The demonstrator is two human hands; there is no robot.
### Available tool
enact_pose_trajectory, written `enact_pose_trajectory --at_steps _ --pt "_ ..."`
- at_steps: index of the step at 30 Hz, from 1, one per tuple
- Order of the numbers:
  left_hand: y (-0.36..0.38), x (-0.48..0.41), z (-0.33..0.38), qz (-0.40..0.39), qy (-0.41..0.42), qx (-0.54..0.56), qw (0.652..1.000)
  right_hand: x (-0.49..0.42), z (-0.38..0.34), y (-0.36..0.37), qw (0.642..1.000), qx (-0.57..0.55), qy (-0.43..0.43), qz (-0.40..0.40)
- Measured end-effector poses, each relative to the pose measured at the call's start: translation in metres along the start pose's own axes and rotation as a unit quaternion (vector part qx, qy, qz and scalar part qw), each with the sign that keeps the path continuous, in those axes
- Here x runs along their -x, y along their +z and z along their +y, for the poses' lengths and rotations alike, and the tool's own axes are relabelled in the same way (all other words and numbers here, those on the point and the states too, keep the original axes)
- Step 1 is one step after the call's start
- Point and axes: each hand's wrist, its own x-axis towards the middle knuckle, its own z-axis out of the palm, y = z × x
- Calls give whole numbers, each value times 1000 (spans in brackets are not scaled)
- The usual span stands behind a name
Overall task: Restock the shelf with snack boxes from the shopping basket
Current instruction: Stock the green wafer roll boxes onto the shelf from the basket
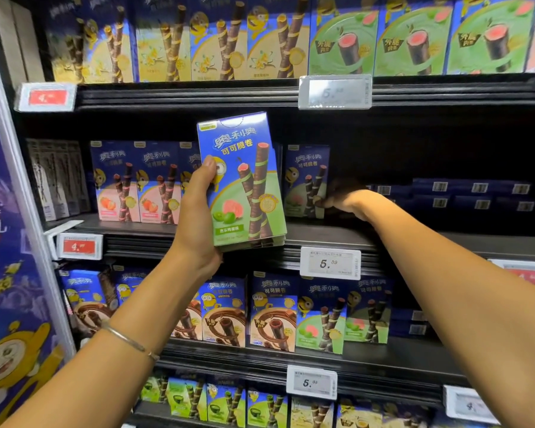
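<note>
- Both forearms rise from the lower edge of the view; the one on the left wears a thin bracelet [127,338] at the wrist.
- Left hand [198,208] is raised in front of the shelf. Its thumb lies on the printed front and its fingers are hidden behind, so it grips the green snack boxes [247,180] by their left side.
- These boxes are upright, tilted a little, in the air just before the middle shelf [414,242]. Layered bottom edges show more than one box, but I cannot count them.
- Right hand [345,202] reaches into this shelf, back of the hand up, beside the standing green box [306,180]. Its fingertips at the lower right corner of that box are in shadow, so I cannot tell if they pinch or only touch it.
- Two pink strawberry boxes [136,183] face front at the left; a third is half hidden behind the held boxes.
- Dark blue boxes [464,196] lie flat far right, very dim; at least six barcode labels show.
- Two tags are on the edge: a red price tag [79,247] and a white price tag [330,263] reading 5.39.
</note>
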Motion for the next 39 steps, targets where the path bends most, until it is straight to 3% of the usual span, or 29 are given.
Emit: enact_pose_trajectory --at_steps 16,26,39 --pt "11 3 -3 -20 -6 -17 1000 16 -6 -5 995 89 -44 3" --pt "13 -1 -3 -22 -6 -7 1000 16 0 4 999 -18 -15 -24" --pt "11 0 -5 -13 -13 -19 1000 18 -1 5 999 51 -16 3"
